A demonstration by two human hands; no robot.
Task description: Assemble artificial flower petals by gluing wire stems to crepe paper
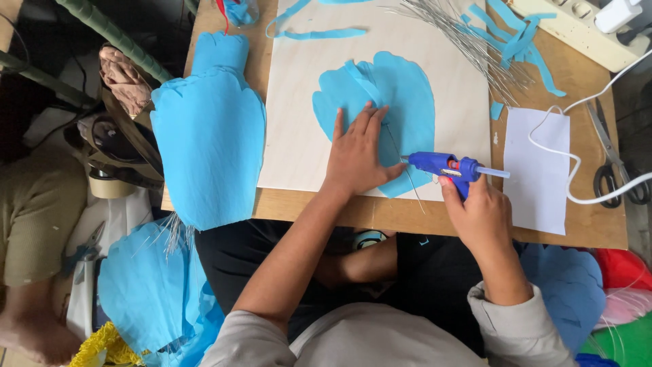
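My left hand [358, 151] lies flat, fingers spread, on a blue petal-shaped paper piece [401, 95] that rests on a pale wooden board [299, 115]. Under the fingers a thin metal wire [402, 163] runs down across the petal. My right hand [479, 211] grips a blue glue gun [445, 165] whose nozzle points left, close to the wire beside my left thumb. A glue stick pokes out of the gun's back end.
A stack of large blue petals [207, 129] hangs over the table's left edge. Wires [468, 37] and blue paper strips [513, 41] lie at the back. A white paper sheet [536, 170], white cord [577, 163], scissors [614, 163] and power strip [584, 24] sit right. Another person's leg [30, 224] is at left.
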